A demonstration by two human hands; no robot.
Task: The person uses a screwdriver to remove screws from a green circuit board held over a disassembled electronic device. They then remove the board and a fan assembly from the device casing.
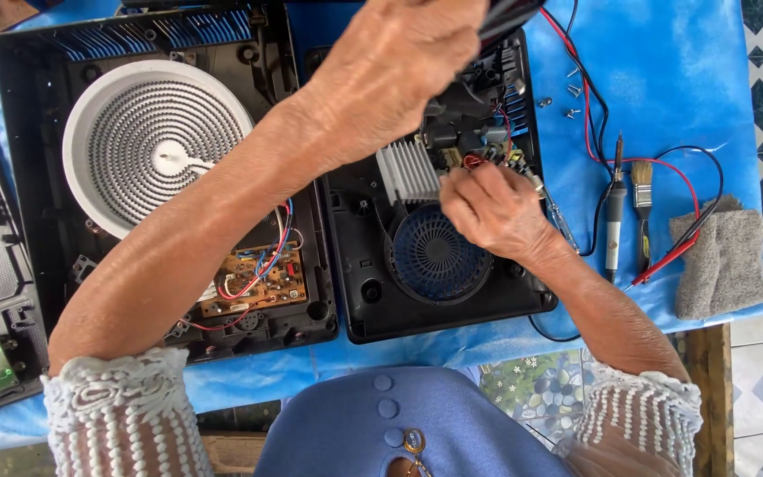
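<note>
Two opened black cooktop housings lie on a blue cloth. My left hand [399, 62] is raised over the right housing [355, 291] and grips a dark object [507, 16] at the top edge. My right hand [492, 212] rests on the circuit board [479, 146] of that housing, fingers pinched on a thin tool [551, 203] beside the finned heat sink [408, 170]. A round blue fan [430, 256] sits just below my right hand.
The left housing [28, 132] holds a white coiled heating element [147, 141] and a brown circuit board [253, 278]. On the blue cloth [664, 79] to the right lie screws [567, 97], red and black probe leads [682, 177], a soldering iron [615, 216], a brush [642, 190] and a grey cloth [721, 256].
</note>
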